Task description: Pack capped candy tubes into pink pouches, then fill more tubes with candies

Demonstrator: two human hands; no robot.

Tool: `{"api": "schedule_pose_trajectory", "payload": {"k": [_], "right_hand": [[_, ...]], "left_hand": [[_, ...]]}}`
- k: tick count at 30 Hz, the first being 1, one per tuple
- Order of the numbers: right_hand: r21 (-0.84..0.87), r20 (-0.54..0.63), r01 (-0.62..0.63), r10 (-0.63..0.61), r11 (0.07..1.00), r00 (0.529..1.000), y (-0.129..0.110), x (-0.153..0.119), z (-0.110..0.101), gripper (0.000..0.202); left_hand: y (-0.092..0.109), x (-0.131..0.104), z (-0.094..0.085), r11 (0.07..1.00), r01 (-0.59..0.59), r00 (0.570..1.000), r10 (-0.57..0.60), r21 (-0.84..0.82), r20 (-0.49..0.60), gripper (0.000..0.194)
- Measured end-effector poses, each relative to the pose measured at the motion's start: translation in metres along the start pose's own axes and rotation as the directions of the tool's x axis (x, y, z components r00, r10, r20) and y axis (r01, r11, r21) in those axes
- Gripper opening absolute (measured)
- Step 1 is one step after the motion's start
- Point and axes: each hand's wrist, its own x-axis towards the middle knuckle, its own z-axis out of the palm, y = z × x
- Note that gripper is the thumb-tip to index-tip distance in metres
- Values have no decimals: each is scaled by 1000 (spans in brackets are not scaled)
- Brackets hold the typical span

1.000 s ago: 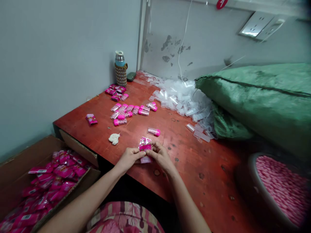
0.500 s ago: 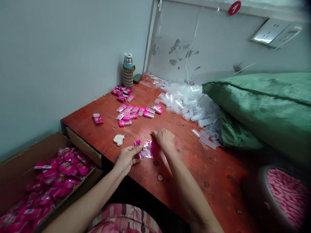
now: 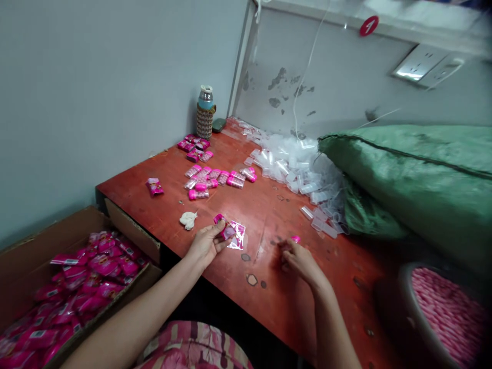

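Between the thumb and fingers of my left hand (image 3: 209,243) is a pink packet (image 3: 227,229), held just above the table. Right beside it a flat, shiny pink wrapper (image 3: 238,236) lies on the red table (image 3: 269,292). My right hand (image 3: 295,257) is over the table further right, its fingers curled together. A small bright pink piece (image 3: 295,239) shows at its fingertips; whether the fingers grip it is hard to make out. Beyond the hands lie several filled clear tubes with pink caps (image 3: 236,179). A crumpled white lump (image 3: 188,220) sits left of my left hand.
A cardboard box (image 3: 132,225) of pink packets stands at the left. Clear empty tubes (image 3: 307,171) are heaped at the back, against a green sack (image 3: 415,174). A tub (image 3: 407,297) of pink pieces is at the right. A bottle (image 3: 205,115) stands in the far corner.
My right hand has moved right and toward me, away from the wrapper. My left hand has tilted and lifted the packet slightly. The bright pink piece now shows near my right fingers.
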Motion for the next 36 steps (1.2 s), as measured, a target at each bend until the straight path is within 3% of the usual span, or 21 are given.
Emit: {"api": "schedule_pose_trajectory", "payload": {"k": [3,7,11,14,16,20,22,24,26,28,31,36], "right_hand": [[278,90,67,-95,958,991,19,-20,5,29],[257,44,121,-137,959,990,27,-39,0,32],[199,-66,-29,43,980,997,35,-49,-12,44],[-12,-254,-302,290,953,923,35,-48,-15,53],[-132,-280,-418,371,899,886,31,-44,-13,60],[-167,-251,-374,327,912,911,16,-32,3,52],[-30,-246,-249,234,968,941,6,-30,15,41],[282,-190,-69,126,957,974,-10,-33,29,34],[613,-95,36,28,789,995,-29,-41,43,32],[789,-29,44,-35,613,999,-50,-50,54,31],[856,-8,37,-59,516,998,-73,-56,66,29],[852,-47,77,-69,517,996,-82,-54,78,27]], "left_hand": [[-5,0,5,1000,-4,1000,4,-2,27,10],[-12,1,8,1000,-14,999,13,15,46,7],[-16,2,11,999,-30,998,29,16,48,6],[-18,2,14,999,-36,999,36,6,29,4],[-19,2,18,999,-40,999,40,0,17,4],[-21,2,22,999,-39,999,39,-22,2,4],[-20,1,22,998,-36,999,35,-43,-15,6],[-20,2,20,998,-33,999,32,-57,-24,10],[-20,4,17,998,-30,999,29,-63,-21,13],[-20,5,16,997,-27,999,25,-68,-22,15],[-22,5,15,997,-29,1000,28,-78,-10,14],[-25,2,16,996,-43,998,47,-80,45,12]]}}
